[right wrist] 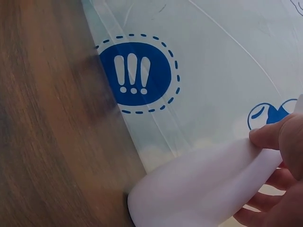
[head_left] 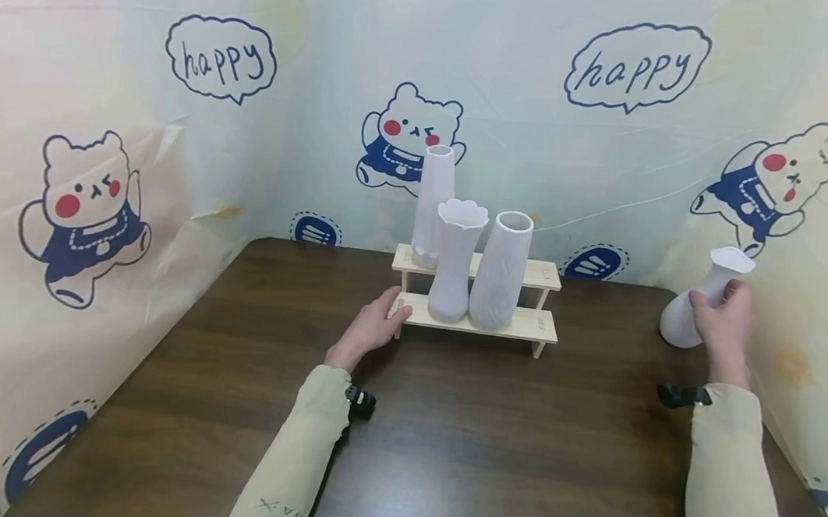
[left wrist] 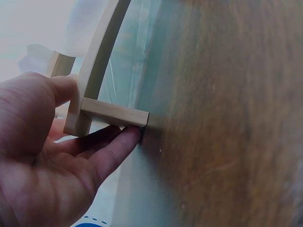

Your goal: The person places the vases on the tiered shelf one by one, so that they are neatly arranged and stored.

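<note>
My left hand [head_left: 371,326] grips the left end of a small two-tier wooden stand [head_left: 477,323]. In the left wrist view its thumb lies on the shelf board [left wrist: 97,61] and its fingers are around the leg [left wrist: 116,112]. At the far right my right hand [head_left: 727,326] holds a white vase [head_left: 685,318] with a flared, wavy rim. That vase leans, its base low by the tabletop; the right wrist view shows its smooth body [right wrist: 194,189] between thumb and fingers. A white scalloped-rim vase [head_left: 453,268] and a white textured vase [head_left: 499,279] stand on the lower tier.
A tall slim white vase [head_left: 434,197] stands on the stand's upper tier, at its left. The dark wooden table [head_left: 447,432] spreads out in front. A printed curtain with bears and "happy" bubbles [head_left: 638,67] hangs along the back and both sides.
</note>
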`<action>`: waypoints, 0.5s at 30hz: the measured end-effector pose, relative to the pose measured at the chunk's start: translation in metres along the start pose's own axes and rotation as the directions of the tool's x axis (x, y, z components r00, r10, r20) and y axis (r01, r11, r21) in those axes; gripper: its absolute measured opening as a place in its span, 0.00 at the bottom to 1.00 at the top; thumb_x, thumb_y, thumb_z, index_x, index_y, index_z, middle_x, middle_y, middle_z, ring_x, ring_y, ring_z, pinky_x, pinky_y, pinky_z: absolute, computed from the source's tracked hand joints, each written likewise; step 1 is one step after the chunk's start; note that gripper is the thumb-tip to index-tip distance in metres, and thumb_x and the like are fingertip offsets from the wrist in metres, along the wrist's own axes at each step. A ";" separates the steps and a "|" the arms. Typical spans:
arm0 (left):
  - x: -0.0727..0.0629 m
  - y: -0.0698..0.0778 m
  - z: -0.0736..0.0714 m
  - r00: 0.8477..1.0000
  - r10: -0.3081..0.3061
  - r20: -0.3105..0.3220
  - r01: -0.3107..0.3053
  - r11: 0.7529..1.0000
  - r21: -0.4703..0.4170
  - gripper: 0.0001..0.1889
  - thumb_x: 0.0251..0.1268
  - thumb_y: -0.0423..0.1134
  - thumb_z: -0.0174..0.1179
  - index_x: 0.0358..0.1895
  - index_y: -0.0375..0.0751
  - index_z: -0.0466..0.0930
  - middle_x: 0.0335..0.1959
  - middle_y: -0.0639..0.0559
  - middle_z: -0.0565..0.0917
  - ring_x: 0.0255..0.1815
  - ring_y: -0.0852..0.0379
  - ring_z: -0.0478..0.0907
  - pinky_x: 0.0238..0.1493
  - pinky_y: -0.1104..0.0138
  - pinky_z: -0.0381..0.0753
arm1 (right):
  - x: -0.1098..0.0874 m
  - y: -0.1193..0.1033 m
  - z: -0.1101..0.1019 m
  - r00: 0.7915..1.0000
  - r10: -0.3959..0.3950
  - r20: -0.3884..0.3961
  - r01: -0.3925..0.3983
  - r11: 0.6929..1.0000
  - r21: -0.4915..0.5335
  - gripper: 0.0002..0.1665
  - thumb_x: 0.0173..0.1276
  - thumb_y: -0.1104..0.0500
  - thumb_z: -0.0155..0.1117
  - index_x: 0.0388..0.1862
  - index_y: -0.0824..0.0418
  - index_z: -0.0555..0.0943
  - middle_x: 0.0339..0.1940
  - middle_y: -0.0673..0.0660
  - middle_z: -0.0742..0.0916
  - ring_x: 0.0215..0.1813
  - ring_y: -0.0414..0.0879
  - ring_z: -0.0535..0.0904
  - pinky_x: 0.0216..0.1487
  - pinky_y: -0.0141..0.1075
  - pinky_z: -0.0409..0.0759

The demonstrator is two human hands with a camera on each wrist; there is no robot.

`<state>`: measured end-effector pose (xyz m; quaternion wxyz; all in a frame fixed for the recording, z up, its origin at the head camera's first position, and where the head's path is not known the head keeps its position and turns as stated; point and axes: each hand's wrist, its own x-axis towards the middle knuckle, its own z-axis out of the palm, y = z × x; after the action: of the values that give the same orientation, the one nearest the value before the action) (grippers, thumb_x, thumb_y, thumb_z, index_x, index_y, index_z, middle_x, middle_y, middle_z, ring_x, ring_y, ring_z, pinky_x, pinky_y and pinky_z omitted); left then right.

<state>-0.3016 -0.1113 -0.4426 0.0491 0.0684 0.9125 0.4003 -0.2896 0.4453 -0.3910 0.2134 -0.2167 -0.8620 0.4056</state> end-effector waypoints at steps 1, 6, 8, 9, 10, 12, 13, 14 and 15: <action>0.000 -0.001 0.000 1.000 -0.001 -0.001 0.001 1.000 0.000 0.35 0.74 0.58 0.49 0.77 0.48 0.53 0.77 0.45 0.63 0.76 0.44 0.61 0.74 0.46 0.61 | 0.000 -0.001 0.001 1.000 -0.011 0.001 0.011 1.000 -0.007 0.43 0.71 0.47 0.52 0.76 0.68 0.52 0.75 0.71 0.64 0.73 0.68 0.62 0.70 0.61 0.64; 0.000 -0.003 0.000 1.000 -0.012 0.000 0.012 1.000 -0.003 0.35 0.74 0.59 0.48 0.78 0.48 0.53 0.77 0.45 0.62 0.77 0.44 0.60 0.74 0.45 0.60 | 0.001 -0.004 0.004 0.999 -0.048 0.001 0.048 0.999 -0.018 0.42 0.72 0.48 0.52 0.76 0.67 0.52 0.76 0.71 0.63 0.73 0.70 0.62 0.70 0.63 0.63; 0.000 -0.003 0.000 1.000 -0.013 0.003 0.013 1.000 -0.002 0.35 0.74 0.59 0.48 0.78 0.49 0.53 0.77 0.45 0.62 0.77 0.44 0.60 0.74 0.45 0.60 | 0.001 -0.006 0.004 0.998 -0.058 -0.007 0.058 0.998 -0.010 0.42 0.72 0.48 0.52 0.76 0.67 0.52 0.76 0.71 0.63 0.74 0.70 0.62 0.70 0.63 0.63; 0.000 -0.003 0.000 1.000 -0.011 0.003 0.011 1.000 0.000 0.35 0.74 0.59 0.48 0.78 0.49 0.53 0.77 0.45 0.62 0.77 0.44 0.60 0.74 0.45 0.60 | 0.001 -0.007 0.004 0.998 -0.063 -0.018 0.063 0.998 -0.008 0.42 0.72 0.48 0.52 0.76 0.66 0.53 0.76 0.70 0.64 0.73 0.69 0.62 0.70 0.63 0.63; 0.000 -0.003 0.000 1.000 -0.009 0.003 0.009 1.000 0.000 0.35 0.74 0.58 0.48 0.78 0.49 0.53 0.77 0.45 0.62 0.77 0.44 0.60 0.74 0.45 0.60 | 0.000 -0.008 0.003 0.998 -0.064 -0.026 0.064 0.998 -0.004 0.42 0.72 0.48 0.52 0.76 0.66 0.53 0.76 0.70 0.64 0.74 0.69 0.62 0.71 0.62 0.63; 0.000 -0.001 0.000 1.000 -0.007 0.004 0.007 1.000 0.000 0.35 0.74 0.58 0.48 0.78 0.49 0.53 0.77 0.45 0.62 0.77 0.44 0.60 0.74 0.45 0.60 | -0.002 -0.011 0.002 0.996 -0.068 -0.050 0.068 0.998 0.008 0.41 0.71 0.49 0.53 0.76 0.65 0.55 0.75 0.69 0.66 0.73 0.67 0.64 0.71 0.61 0.64; 0.001 -0.001 0.000 1.000 -0.006 0.005 0.006 1.000 0.001 0.35 0.74 0.58 0.48 0.78 0.49 0.53 0.77 0.45 0.62 0.77 0.44 0.60 0.74 0.45 0.60 | -0.003 -0.013 0.002 0.996 -0.070 -0.061 0.071 0.997 0.014 0.40 0.71 0.49 0.53 0.76 0.64 0.55 0.75 0.68 0.66 0.73 0.67 0.65 0.71 0.61 0.65; 0.001 0.000 0.000 1.000 -0.005 0.006 0.005 1.000 0.002 0.35 0.74 0.58 0.48 0.78 0.49 0.52 0.77 0.45 0.62 0.77 0.44 0.60 0.74 0.45 0.60 | -0.005 -0.015 0.001 0.995 -0.071 -0.070 0.072 0.997 0.021 0.40 0.71 0.49 0.54 0.76 0.64 0.56 0.75 0.68 0.67 0.72 0.66 0.65 0.71 0.60 0.65; 0.001 0.000 0.000 1.000 -0.006 0.007 0.006 1.000 0.002 0.35 0.74 0.58 0.48 0.78 0.49 0.52 0.77 0.45 0.62 0.77 0.44 0.60 0.74 0.45 0.60 | -0.005 -0.017 0.001 0.994 -0.071 -0.078 0.073 0.997 0.022 0.40 0.70 0.49 0.54 0.76 0.63 0.56 0.75 0.67 0.68 0.72 0.66 0.66 0.70 0.60 0.65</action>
<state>-0.3024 -0.1114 -0.4428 0.0534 0.0672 0.9129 0.3990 -0.2889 0.4324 -0.3792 0.2636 -0.1982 -0.8553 0.3997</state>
